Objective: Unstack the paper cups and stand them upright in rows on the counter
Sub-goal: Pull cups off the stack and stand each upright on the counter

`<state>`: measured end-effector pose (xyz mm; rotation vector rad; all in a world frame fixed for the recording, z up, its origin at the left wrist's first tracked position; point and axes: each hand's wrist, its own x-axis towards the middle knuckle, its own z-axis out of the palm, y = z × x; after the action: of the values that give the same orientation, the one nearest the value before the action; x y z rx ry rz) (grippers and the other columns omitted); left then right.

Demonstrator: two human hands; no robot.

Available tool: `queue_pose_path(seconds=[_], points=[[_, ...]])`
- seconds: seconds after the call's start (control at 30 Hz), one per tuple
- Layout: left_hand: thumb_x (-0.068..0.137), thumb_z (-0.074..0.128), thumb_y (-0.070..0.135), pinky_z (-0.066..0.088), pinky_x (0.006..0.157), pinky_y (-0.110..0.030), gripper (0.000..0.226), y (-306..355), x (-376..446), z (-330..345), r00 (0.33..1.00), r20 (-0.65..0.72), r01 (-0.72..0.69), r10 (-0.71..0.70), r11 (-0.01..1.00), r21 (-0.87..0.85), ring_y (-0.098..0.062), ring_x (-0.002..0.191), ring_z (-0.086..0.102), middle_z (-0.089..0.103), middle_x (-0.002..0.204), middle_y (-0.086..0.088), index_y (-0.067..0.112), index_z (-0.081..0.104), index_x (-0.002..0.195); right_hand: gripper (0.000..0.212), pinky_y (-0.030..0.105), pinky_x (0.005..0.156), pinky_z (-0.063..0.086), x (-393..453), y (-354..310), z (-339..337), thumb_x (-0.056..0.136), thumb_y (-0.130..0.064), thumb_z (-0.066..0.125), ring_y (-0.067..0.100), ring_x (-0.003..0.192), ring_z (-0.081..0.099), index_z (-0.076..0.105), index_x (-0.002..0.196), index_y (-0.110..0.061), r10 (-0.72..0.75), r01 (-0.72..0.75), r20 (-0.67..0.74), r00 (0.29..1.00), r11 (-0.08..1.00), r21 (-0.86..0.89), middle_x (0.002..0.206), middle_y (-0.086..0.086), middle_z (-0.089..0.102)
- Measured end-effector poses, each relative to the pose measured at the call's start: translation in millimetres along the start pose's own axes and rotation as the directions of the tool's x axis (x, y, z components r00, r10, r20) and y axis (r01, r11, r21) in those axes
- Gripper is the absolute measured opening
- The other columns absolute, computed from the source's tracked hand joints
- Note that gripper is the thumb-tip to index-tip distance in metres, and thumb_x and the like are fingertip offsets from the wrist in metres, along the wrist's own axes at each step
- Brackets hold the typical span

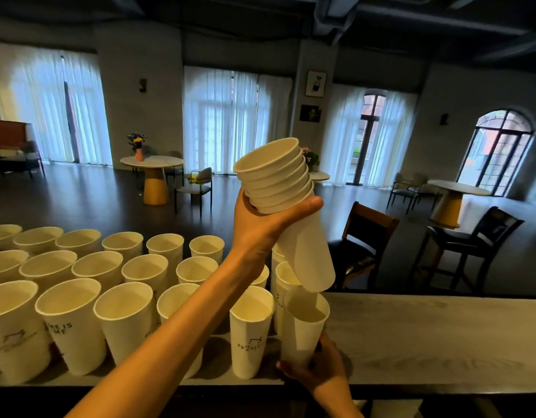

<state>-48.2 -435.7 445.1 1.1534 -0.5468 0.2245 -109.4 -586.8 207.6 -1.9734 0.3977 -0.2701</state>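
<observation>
- Fingers of the left hand point(260, 224) wrap the stack of nested paper cups point(291, 206) just below its rims, thumb across the front, holding it tilted in the air above the counter's point(441, 333) right end of cups.
- Standing cups point(122, 315) fill the counter's left part in three upright rows, rims up, close together.
- Printed lettering shows on some front-row cups: one reads "ME IS" over "ME", partly cut off; another cup point(251, 336) carries a line sketch over small text too blurred to read.
- Right hand point(318, 369) grips a single cup point(303, 330) low on its wall, fingers curled round it, directly under the stack's base, at the right end of the front row.
- Thin paper walls look light and easily crushed, so a gentle hold near the stiffer rolled rim or base seems wisest; nested cups may stick and come away in pairs.
</observation>
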Motion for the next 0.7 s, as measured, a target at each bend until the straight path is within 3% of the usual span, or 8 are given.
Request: queue_pose_path(seconds=[0.03,0.13,0.23,0.33,0.43,0.53,0.63,0.7], points=[[0.030,0.090,0.066,0.060,0.074,-0.026,0.109,0,-1,1,1.000,0.000,0.002,-0.002,1.000,-0.004,-0.013,0.100,0.071,0.072,0.110,0.004,0.024,0.057,0.125,0.108,0.021,0.088,0.049,-3,2,-2,0.034,-0.048,0.097,0.010,0.113,0.054,0.039,0.125,-0.039,-0.001,0.001,-0.011,1.000,1.000,0.028,0.115,-0.019,0.053],[0.040,0.092,0.054,0.060,0.077,-0.029,0.097,-6,-4,7,0.999,0.018,0.027,-0.027,1.000,-0.009,-0.014,0.100,0.071,0.072,0.112,0.002,0.022,0.058,0.126,0.090,0.022,0.090,0.048,-22,-2,-14,0.048,-0.039,0.097,0.005,0.111,0.058,0.041,0.117,-0.052,-0.074,0.086,-0.117,0.990,0.992,0.093,0.114,-0.023,0.056],[0.043,0.090,0.049,0.059,0.075,-0.026,0.091,-13,-7,19,0.994,0.056,0.095,-0.092,0.994,-0.046,-0.012,0.096,0.071,0.073,0.110,0.003,0.019,0.061,0.124,0.102,0.031,0.102,0.040,-43,-10,-37,0.051,-0.048,0.094,0.006,0.119,0.047,0.032,0.132,-0.049,-0.036,0.055,-0.209,0.977,0.995,0.084,0.120,-0.022,0.047],[0.041,0.091,0.050,0.059,0.072,-0.024,0.094,-19,-18,31,0.984,0.106,0.146,-0.140,0.988,-0.050,-0.011,0.094,0.072,0.074,0.109,0.003,0.016,0.062,0.124,0.099,0.026,0.103,0.041,-59,-27,-63,0.063,-0.047,0.088,0.001,0.123,0.047,0.029,0.142,-0.045,-0.197,0.191,-0.326,0.925,0.980,-0.051,0.133,-0.020,0.046],[0.041,0.091,0.047,0.060,0.074,-0.025,0.094,-23,-33,44,0.961,0.205,0.203,-0.187,0.977,-0.060,-0.010,0.095,0.071,0.073,0.109,0.004,0.016,0.061,0.124,0.098,0.014,0.094,0.041,-73,-52,-84,0.067,-0.048,0.086,-0.007,0.122,0.047,0.028,0.145,-0.041,-0.272,0.247,-0.417,0.867,0.962,-0.113,0.134,-0.022,0.049],[0.045,0.095,0.040,0.059,0.077,-0.028,0.089,-24,-47,55,0.942,0.259,0.231,-0.212,0.972,-0.048,-0.009,0.096,0.070,0.072,0.109,0.005,0.018,0.060,0.124,0.091,0.016,0.092,0.043,-74,-81,-101,0.071,-0.045,0.084,-0.006,0.120,0.047,0.032,0.144,-0.039,-0.357,0.295,-0.406,0.841,0.932,-0.210,0.134,-0.018,0.049],[0.053,0.091,0.032,0.059,0.078,-0.025,0.069,-26,-53,62,0.937,0.279,0.226,-0.212,0.974,-0.018,-0.006,0.094,0.069,0.071,0.106,0.006,0.027,0.060,0.115,0.082,0.019,0.086,0.047,-66,-95,-111,0.068,-0.051,0.083,0.002,0.112,0.052,0.039,0.137,-0.041,-0.362,0.276,-0.349,0.864,0.922,-0.272,0.128,-0.012,0.053],[0.057,0.093,0.025,0.059,0.076,-0.020,0.070,-29,-51,66,0.947,0.262,0.183,-0.184,0.983,0.028,-0.005,0.096,0.068,0.069,0.107,0.008,0.027,0.058,0.118,0.079,0.016,0.083,0.043,-53,-93,-117,0.067,-0.050,0.084,0.005,0.112,0.052,0.040,0.132,-0.041,-0.350,0.274,-0.320,0.880,0.926,-0.260,0.125,-0.011,0.053]])
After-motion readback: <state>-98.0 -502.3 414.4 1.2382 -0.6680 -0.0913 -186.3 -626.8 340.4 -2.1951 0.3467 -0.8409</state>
